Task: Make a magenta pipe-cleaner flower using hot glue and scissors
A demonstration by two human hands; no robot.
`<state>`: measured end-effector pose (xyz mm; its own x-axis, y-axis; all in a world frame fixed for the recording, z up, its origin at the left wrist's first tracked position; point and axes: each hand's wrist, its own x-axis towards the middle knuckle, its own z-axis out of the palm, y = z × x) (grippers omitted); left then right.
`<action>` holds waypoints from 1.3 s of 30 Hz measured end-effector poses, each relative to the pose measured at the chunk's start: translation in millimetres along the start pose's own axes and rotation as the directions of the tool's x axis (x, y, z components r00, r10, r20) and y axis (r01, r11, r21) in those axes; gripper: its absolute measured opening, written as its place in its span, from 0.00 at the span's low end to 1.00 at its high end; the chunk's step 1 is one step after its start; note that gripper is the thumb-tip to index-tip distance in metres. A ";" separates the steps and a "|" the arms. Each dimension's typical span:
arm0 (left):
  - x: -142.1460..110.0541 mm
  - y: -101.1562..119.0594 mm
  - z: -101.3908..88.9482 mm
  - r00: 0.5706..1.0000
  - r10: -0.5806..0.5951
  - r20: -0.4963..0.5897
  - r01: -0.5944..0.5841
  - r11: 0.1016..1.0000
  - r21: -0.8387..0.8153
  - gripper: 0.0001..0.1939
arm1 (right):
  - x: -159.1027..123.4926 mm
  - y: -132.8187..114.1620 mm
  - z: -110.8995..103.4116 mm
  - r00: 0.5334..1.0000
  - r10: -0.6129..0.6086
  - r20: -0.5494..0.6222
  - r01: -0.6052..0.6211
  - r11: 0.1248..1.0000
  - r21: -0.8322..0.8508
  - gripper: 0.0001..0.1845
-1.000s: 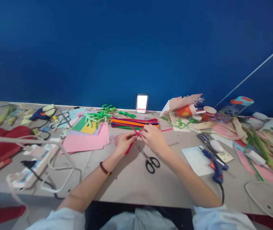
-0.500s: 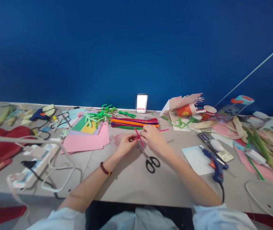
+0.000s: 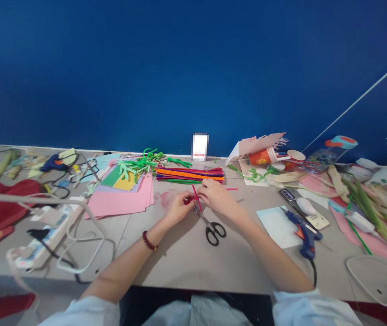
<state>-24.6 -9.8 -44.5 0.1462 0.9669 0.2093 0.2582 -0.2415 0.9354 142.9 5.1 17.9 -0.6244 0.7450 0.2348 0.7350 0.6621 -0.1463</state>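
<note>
Between my two hands are pink pipe cleaners (image 3: 195, 192) that cross each other. My left hand (image 3: 179, 205) pinches them from the left, its fingers closed. From the right, my right hand (image 3: 214, 194) has its fingers closed on them as well, and a pink end sticks out beyond that hand. Scissors (image 3: 215, 230) with black handles lie on the table just below my hands, blade tips close to my fingers. Behind my hands rests a bundle of pipe cleaners (image 3: 189, 174) in orange, purple, red and green.
Pink paper sheets (image 3: 118, 199) and green pipe-cleaner shapes (image 3: 145, 160) lie left of the bundle. A white power strip (image 3: 50, 235) with cables is at far left. On the right are a glue gun (image 3: 303, 231), a phone (image 3: 315, 219), orange paper cups (image 3: 263, 156) and corn husks (image 3: 376, 208).
The crossed pink pipe cleaners have turned slightly between my fingers, the upright piece now standing steeper. My hands stay in nearly the same place; the view has shifted a little.
</note>
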 end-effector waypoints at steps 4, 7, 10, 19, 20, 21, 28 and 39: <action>-0.2 2.6 -1.6 0.998 0.055 0.021 -0.054 0.998 -0.027 0.05 | -0.2 0.6 -5.8 1.000 -0.012 0.026 0.011 0.999 0.043 0.11; -1.8 4.5 -2.3 0.992 0.113 0.052 -0.115 0.993 0.029 0.07 | -1.0 4.1 -9.3 0.998 -0.033 0.056 0.026 0.994 0.108 0.10; -4.2 7.3 -1.7 0.985 0.168 0.050 -0.171 0.983 0.066 0.08 | -1.7 9.6 -11.7 0.997 -0.018 0.073 0.001 0.975 0.224 0.11; -4.9 16.5 -2.4 0.983 0.182 0.034 -0.179 0.982 -0.066 0.08 | -1.1 19.3 -21.1 0.995 0.043 0.096 -0.086 0.857 0.507 0.10; -4.6 16.8 -2.4 0.984 0.174 0.038 -0.170 0.982 -0.080 0.08 | -1.3 19.8 -22.3 0.994 0.035 0.101 -0.082 0.861 0.502 0.10; -4.2 16.8 -2.3 0.986 0.163 0.041 -0.159 0.983 -0.096 0.08 | -1.6 20.2 -23.2 0.994 0.024 0.109 -0.075 0.869 0.489 0.11; -1.2 11.3 1.4 0.977 -0.155 0.148 0.193 0.937 -0.290 0.09 | -4.3 13.6 -22.4 0.993 -0.065 0.097 0.052 0.990 0.132 0.10; -0.4 7.6 1.0 0.884 -0.407 0.231 0.461 0.670 -0.582 0.14 | -4.1 -6.4 -22.0 0.987 -0.127 0.097 0.143 0.973 -0.182 0.05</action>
<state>-21.8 -12.1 -37.7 0.2443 0.9337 -0.2618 -0.3151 0.3317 0.8892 146.5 -4.0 39.0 -0.7355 0.6591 0.1571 0.6737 0.7361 0.0658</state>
